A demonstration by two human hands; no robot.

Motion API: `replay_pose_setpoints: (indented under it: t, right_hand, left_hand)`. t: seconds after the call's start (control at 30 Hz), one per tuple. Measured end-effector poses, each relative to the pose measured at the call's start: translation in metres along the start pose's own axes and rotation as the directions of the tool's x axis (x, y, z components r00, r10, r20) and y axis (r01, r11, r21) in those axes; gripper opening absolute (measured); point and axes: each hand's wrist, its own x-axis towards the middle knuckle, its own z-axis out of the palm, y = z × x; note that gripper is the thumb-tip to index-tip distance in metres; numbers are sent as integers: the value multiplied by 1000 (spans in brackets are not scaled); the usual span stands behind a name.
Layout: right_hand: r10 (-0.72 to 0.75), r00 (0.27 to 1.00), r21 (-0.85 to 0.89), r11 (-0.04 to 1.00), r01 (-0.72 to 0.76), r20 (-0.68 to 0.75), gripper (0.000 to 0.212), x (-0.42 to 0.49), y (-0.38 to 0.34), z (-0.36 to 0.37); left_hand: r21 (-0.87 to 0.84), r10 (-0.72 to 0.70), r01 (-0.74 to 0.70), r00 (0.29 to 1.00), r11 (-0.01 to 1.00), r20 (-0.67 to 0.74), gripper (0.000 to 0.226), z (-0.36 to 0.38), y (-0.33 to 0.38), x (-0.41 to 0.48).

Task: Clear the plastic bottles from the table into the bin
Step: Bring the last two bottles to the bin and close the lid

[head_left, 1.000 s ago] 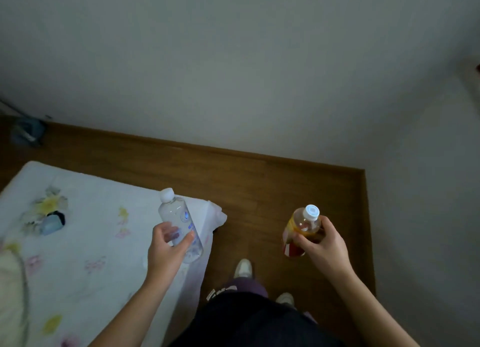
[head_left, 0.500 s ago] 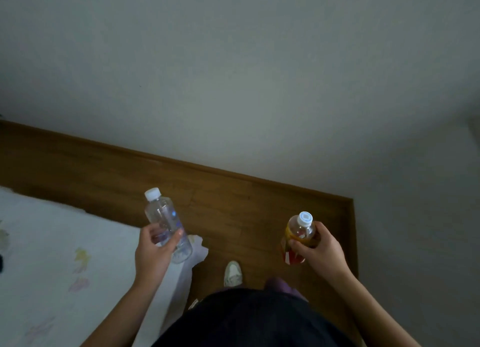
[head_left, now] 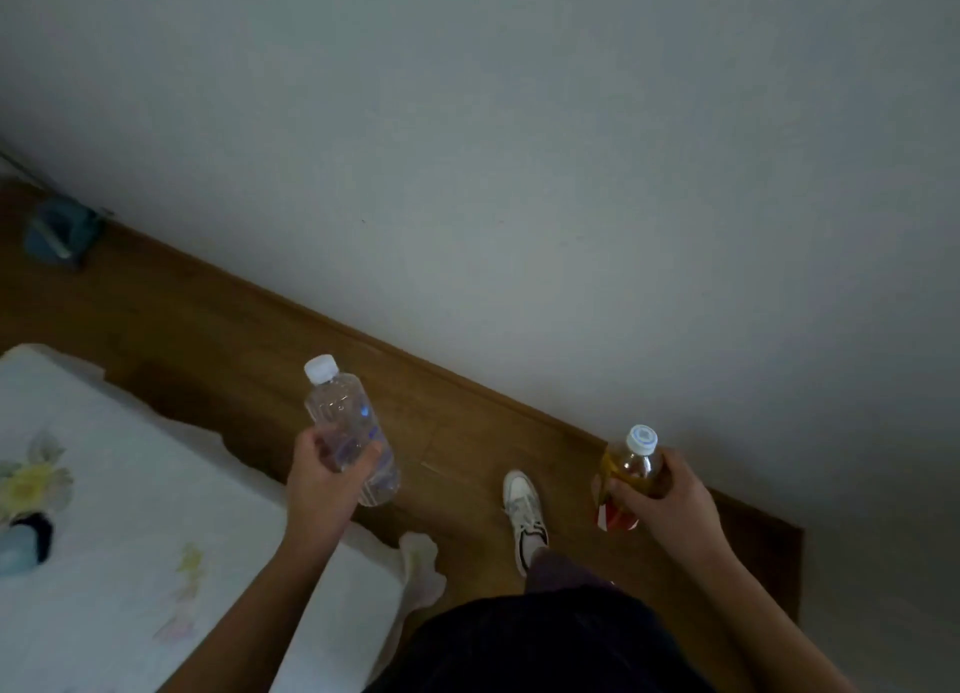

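Your left hand (head_left: 322, 484) wrapped clear cylindrical bottle (head_left: 340, 412) mid-body, white cap (head_left: 320, 369) above grip. Your right hand (head_left: 670, 500) clamped amber-filled bottle (head_left: 631, 466) near shoulder, red label (head_left: 615, 516) below fingers (head_left: 623, 490).

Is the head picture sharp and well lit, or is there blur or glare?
Head view: dim, flat light, no glare; slightly soft overall, yet the clear bottle in the left hand and the amber bottle in the right hand are readable.
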Motion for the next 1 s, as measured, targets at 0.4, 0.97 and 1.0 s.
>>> replay_pose_setpoints:
  t: [0.4, 0.97, 1.0]
  right_hand:
    - [-307, 792, -18, 928, 371, 528, 52, 191, -205, 107]
    - [-341, 600, -39, 848, 529, 724, 70, 274, -464, 357]
    - [-340, 607, -37, 853, 521, 718, 66, 281, -476, 365]
  left_hand:
    - [-68, -268, 271, 824, 960, -498, 66, -45, -17, 41]
    - [-246, -514, 475, 591, 845, -622, 63, -222, -55, 198]
    - [-228, -492, 460, 611, 858, -620, 65, -235, -49, 218]
